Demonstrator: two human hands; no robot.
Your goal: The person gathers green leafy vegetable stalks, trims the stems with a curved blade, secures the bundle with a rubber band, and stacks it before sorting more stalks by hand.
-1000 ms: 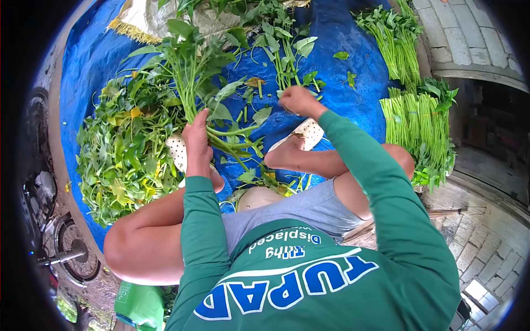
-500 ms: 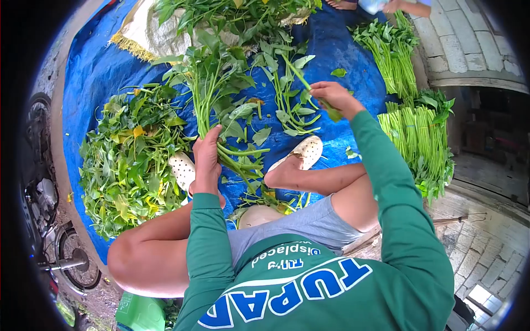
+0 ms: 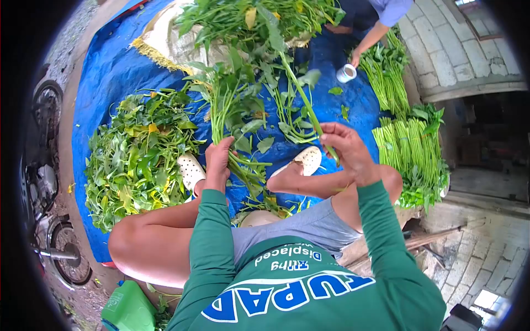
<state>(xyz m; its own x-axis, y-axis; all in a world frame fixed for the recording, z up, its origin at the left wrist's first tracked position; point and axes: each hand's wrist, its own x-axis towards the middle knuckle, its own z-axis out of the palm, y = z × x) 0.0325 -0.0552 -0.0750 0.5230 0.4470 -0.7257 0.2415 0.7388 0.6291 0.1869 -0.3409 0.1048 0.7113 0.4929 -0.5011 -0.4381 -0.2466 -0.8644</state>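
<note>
My left hand (image 3: 218, 161) is wrapped round a bunch of leafy green stems (image 3: 221, 118), whose cut ends stick out to the right below my thumb. In my right hand (image 3: 349, 149) a single long green stem (image 3: 301, 91) is pinched near its lower end, its leafy tip slanting up and away to the left. Between the two hands, loose leafy stems (image 3: 284, 107) lie on the blue tarp (image 3: 121, 60). Left of my left hand is a wide heap of loose leaves (image 3: 138, 165), some of them yellow.
Tied bundles of stems (image 3: 411, 146) lie at the right edge. A large pile of greens (image 3: 259, 22) rests on a white sack (image 3: 171, 33) at the top. Another person's hand (image 3: 356, 58) holds a white cup (image 3: 346, 73). A motorcycle wheel (image 3: 69, 254) is at left.
My right hand has come down and nearer my body with the stem, which now stretches further forward. The other person's arm has reached further in, bringing the white cup low over the tarp.
</note>
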